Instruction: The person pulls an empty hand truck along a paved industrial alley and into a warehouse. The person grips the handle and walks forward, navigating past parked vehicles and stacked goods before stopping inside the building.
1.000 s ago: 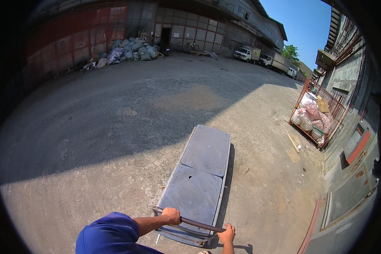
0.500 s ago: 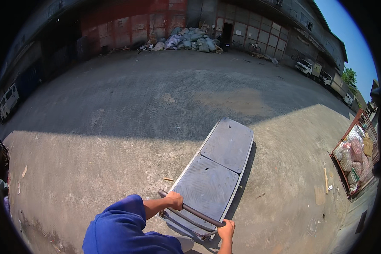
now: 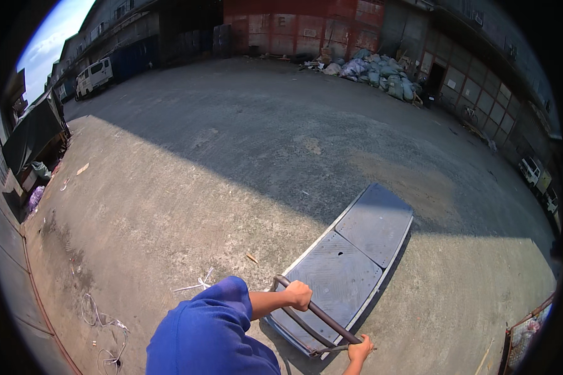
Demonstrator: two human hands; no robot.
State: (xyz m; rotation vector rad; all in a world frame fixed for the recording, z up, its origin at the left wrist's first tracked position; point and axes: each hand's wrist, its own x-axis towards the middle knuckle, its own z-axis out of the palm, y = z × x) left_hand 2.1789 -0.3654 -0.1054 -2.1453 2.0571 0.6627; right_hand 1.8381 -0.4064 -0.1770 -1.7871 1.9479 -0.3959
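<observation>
A long platform cart (image 3: 331, 274) with a flat grey two-panel deck lies ahead of me, slanting away to the far right. Its dark tubular push handle (image 3: 330, 320) rises at the near end. My left hand (image 3: 299, 295) is wrapped round the bar near its left bend. At the other end my right hand (image 3: 360, 350) grips the bar, its fingers partly seen. Nothing is loaded on the deck. The cart's wheels are hidden beneath it.
Stuffed sacks (image 3: 381, 74) are heaped by the far building. A white van (image 3: 94, 76) stands far left, a truck (image 3: 530, 170) far right. Tangled white cord (image 3: 109, 325) lies on the concrete at left. A metal-framed pen (image 3: 528, 331) with bags is near right.
My view has swung left, bringing the left-hand wall and dark tarp into sight. The cart sits farther right in the picture. Both hands keep hold of its handle.
</observation>
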